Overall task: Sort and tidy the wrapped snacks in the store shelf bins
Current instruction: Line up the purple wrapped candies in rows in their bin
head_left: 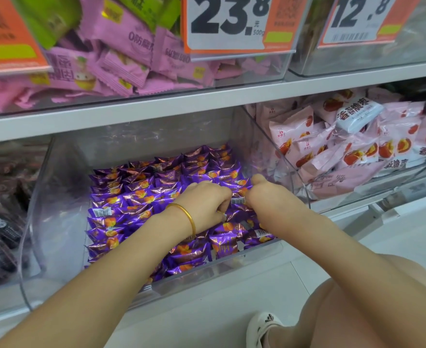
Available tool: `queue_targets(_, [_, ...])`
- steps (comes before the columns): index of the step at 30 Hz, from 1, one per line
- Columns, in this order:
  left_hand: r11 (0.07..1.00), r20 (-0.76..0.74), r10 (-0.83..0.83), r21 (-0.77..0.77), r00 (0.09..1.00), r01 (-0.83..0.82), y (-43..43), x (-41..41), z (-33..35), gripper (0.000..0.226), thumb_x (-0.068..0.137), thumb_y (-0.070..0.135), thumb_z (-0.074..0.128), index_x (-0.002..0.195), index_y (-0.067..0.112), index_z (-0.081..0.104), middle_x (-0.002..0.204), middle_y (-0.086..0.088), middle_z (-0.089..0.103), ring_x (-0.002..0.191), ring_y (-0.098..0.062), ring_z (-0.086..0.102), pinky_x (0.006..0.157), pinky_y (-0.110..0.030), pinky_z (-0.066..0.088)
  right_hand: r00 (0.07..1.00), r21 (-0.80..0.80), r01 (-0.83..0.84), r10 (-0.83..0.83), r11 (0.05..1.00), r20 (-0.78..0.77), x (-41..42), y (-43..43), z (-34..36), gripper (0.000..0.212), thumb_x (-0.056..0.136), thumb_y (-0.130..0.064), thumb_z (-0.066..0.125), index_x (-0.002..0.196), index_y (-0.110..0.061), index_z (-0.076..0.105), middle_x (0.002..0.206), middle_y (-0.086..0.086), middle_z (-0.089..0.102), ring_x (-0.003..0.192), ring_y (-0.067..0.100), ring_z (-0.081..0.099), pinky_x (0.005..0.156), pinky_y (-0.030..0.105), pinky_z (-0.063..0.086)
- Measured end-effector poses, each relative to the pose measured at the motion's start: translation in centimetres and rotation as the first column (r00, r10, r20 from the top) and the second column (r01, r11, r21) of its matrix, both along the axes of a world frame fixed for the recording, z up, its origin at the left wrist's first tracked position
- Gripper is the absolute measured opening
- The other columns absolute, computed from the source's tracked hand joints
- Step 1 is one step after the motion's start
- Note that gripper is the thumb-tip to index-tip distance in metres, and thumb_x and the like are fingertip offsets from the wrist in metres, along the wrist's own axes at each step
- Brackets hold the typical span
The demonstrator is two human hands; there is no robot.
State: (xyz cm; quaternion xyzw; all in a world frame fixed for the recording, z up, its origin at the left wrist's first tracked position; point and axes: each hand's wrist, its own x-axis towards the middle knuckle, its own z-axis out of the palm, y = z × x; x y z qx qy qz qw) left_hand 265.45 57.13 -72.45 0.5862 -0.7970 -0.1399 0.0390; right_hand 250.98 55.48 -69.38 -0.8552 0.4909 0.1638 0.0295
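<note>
Purple foil-wrapped snacks are lying in rows inside the clear plastic shelf bin on the lower shelf, looking looser toward the front right. The left hand, wearing a thin gold bangle, is curling its fingers onto a barcoded purple packet, while the right hand is pressing in just beside it, its fingers tucking under, so I cannot tell whether they are gripping. Tugging that packet from both sides is probably risking a torn wrapper, and forearms crossing the front rows are liable to be knocking lined-up packets askew.
</note>
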Motion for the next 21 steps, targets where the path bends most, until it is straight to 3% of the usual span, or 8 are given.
queue_targets(2, [0.999,0.037,0.037,-0.028,0.999,-0.036,0.1,-0.3,-0.1,0.022,0.082,0.015,0.06,0.071,0.021,0.042,0.088,0.003,0.047,0.099,-0.022,0.045,0.081,-0.03,0.036,1.0,0.005,0.002,-0.002,1.0,0.014,-0.1,0.2,0.2,0.03,0.08,0.009,0.054,0.066,-0.009,0.035,0.121,0.013,0.036,0.057,0.019,0.041,0.067,0.027,0.039])
queue_targets(4, [0.995,0.066,0.079,-0.057,0.995,-0.075,0.1,-0.4,-0.1,0.017,0.081,0.012,0.057,0.072,0.02,0.044,0.095,-0.001,0.047,0.102,-0.025,0.044,0.081,-0.032,0.037,0.999,-0.021,-0.022,0.023,1.0,0.028,-0.6,0.3,0.1,0.019,0.08,0.008,0.055,0.082,-0.009,0.047,0.112,0.01,0.04,0.077,0.028,0.055,0.067,0.029,0.038])
queue_targets(6, [0.992,0.086,0.112,-0.074,0.99,-0.106,0.0,-0.5,0.0,0.015,0.08,0.013,0.056,0.073,0.019,0.045,0.094,-0.002,0.044,0.102,-0.026,0.044,0.08,-0.032,0.035,0.995,-0.057,-0.066,0.07,0.996,0.073,-0.7,0.5,0.0,0.017,0.083,0.002,0.054,0.091,-0.012,0.053,0.093,0.004,0.038,0.084,0.029,0.054,0.064,0.031,0.038])
queue_targets(7, [0.99,0.093,0.122,-0.077,0.988,-0.116,0.0,-0.5,0.0,0.015,0.08,0.014,0.057,0.073,0.019,0.045,0.093,-0.001,0.042,0.103,-0.026,0.044,0.079,-0.032,0.034,0.989,-0.062,-0.09,0.097,0.994,0.112,-0.6,0.6,-0.1,0.006,0.086,-0.007,0.054,0.089,-0.012,0.054,0.088,0.002,0.039,0.082,0.028,0.052,0.064,0.032,0.04])
queue_targets(10, [0.989,0.076,0.142,-0.056,0.987,-0.138,0.1,-0.4,0.0,0.016,0.08,0.016,0.058,0.072,0.019,0.046,0.092,-0.001,0.04,0.103,-0.026,0.044,0.077,-0.031,0.033,0.974,0.099,-0.124,0.102,0.987,0.204,-0.2,0.5,-0.4,0.028,0.088,-0.039,0.057,0.097,-0.013,0.065,0.096,0.003,0.061,0.09,0.022,0.058,0.071,0.033,0.048])
queue_targets(13, [0.986,0.021,0.167,-0.029,0.986,-0.166,0.1,0.2,-0.1,0.019,0.079,0.014,0.06,0.068,0.02,0.047,0.093,-0.002,0.046,0.102,-0.026,0.045,0.08,-0.034,0.04,0.979,0.147,-0.164,0.143,0.975,0.148,0.1,0.2,-0.6,0.029,0.085,-0.028,0.062,0.111,-0.017,0.059,0.108,0.0,0.06,0.1,0.022,0.056,0.075,0.031,0.045])
queue_targets(18, [0.985,-0.07,0.175,0.014,0.982,-0.174,0.2,1.2,-0.3,0.024,0.078,0.022,0.068,0.062,0.026,0.05,0.089,0.002,0.049,0.098,-0.022,0.048,0.088,-0.039,0.044,0.979,-0.037,-0.143,0.147,0.989,0.142,0.6,0.1,-1.1,0.009,0.09,-0.012,0.049,0.091,-0.019,0.055,0.089,0.003,0.054,0.084,0.026,0.053,0.065,0.031,0.041])
queue_targets(21, [0.992,-0.201,0.128,0.016,0.971,-0.127,0.4,1.5,0.0,0.01,0.078,0.025,0.071,0.073,0.021,0.063,0.089,0.0,0.052,0.092,-0.018,0.049,0.086,-0.035,0.045,0.975,-0.067,-0.135,0.145,0.989,0.171,1.0,0.2,-1.2,0.01,0.093,-0.018,0.049,0.098,-0.018,0.057,0.094,0.004,0.058,0.089,0.026,0.055,0.065,0.029,0.037])
